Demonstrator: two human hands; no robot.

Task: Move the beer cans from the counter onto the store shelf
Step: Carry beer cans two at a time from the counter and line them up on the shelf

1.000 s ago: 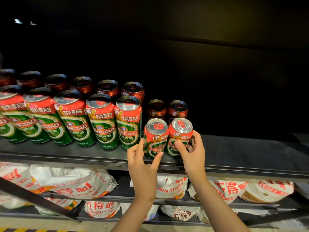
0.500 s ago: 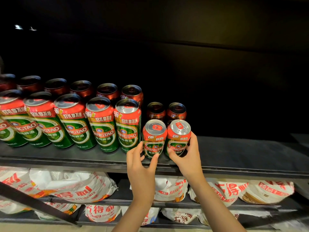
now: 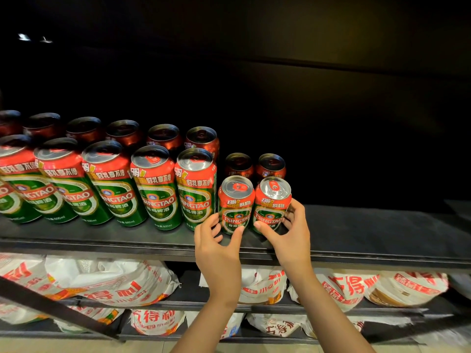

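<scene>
Two short green-and-red Tsingtao beer cans stand side by side near the front of the dark store shelf (image 3: 369, 233). My left hand (image 3: 216, 248) curls round the base of the left short can (image 3: 235, 205), thumb on its front. My right hand (image 3: 290, 235) grips the right short can (image 3: 271, 202) between thumb and fingers. Both cans are upright with their labels facing me. Two more short cans (image 3: 239, 165) stand right behind them in shadow.
A front row of tall Tsingtao cans (image 3: 158, 192) fills the shelf to the left, with a second row behind. The shelf is bare to the right of my hands. White printed bags (image 3: 114, 284) lie on the lower shelves. A dark diagonal bar (image 3: 51, 307) crosses at lower left.
Both hands have slid lower on the two short cans. The cans have turned so their labels face forward, and they sit slightly closer to the shelf's front edge.
</scene>
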